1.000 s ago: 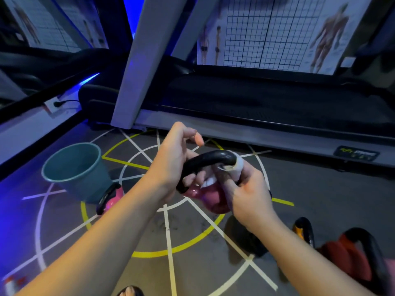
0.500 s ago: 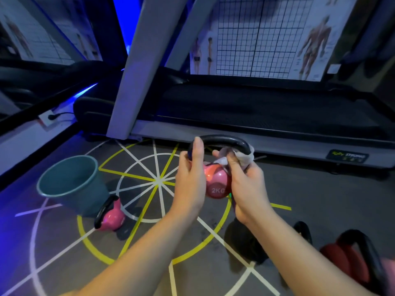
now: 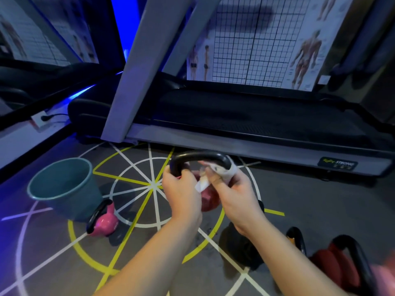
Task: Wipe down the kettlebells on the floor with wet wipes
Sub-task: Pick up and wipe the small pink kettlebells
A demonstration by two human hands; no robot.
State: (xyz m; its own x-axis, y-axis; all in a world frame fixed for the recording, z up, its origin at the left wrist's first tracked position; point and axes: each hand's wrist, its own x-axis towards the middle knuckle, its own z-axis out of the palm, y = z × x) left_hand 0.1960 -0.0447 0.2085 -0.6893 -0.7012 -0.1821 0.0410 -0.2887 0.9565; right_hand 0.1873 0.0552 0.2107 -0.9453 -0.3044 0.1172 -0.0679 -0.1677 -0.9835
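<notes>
I hold a small pink kettlebell (image 3: 209,201) with a black handle up in front of me, above the floor. My left hand (image 3: 181,193) grips the left end of the handle. My right hand (image 3: 237,193) holds a white wet wipe (image 3: 220,174) wrapped round the right end of the handle. Most of the pink body is hidden behind my hands. A second pink kettlebell (image 3: 104,221) stands on the floor at the left. A red kettlebell (image 3: 342,265) and a dark one (image 3: 243,246) stand on the floor at the lower right.
A teal bucket (image 3: 64,189) stands on the floor beside the left pink kettlebell. A treadmill (image 3: 256,133) runs across the back, its slanted grey upright (image 3: 132,69) rising at the left. The grey floor carries white and yellow lines (image 3: 154,184).
The kettlebell has been turned from tilted to handle-up. My left hand moved from the body back onto the handle's left end. The wipe stays at the handle's right end.
</notes>
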